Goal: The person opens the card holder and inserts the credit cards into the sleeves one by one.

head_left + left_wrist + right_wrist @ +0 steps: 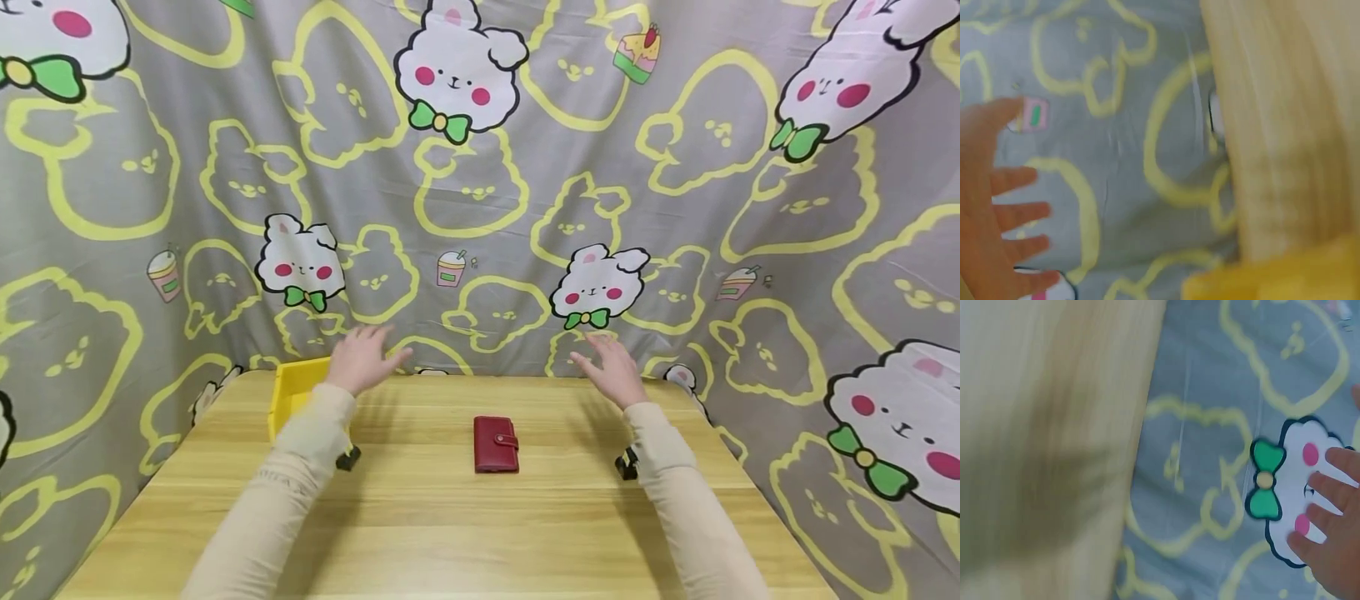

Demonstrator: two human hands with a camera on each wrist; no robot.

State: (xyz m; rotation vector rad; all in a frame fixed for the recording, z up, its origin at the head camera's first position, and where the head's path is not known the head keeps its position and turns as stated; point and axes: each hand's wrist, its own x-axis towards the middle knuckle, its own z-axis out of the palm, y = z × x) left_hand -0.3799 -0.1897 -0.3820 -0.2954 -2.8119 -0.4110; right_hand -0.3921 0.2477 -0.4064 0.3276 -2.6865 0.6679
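A dark red wallet (492,444) with a snap strap lies closed on the wooden table, between my two hands. My left hand (362,360) hovers over the far left of the table, fingers spread and holding nothing. Just beside and behind its sleeve stands a yellow bin (292,392), partly hidden by that forearm. On the other side my right hand (613,371) is raised over the far right part of the table, its fingers apart and nothing in them. The left wrist view also shows the bin's edge (1285,275), blurred.
The wooden table (450,533) ends at a grey curtain (480,200) printed with rabbits and yellow outlines, which hangs along the back and both sides. A small black wrist mount shows under each sleeve.
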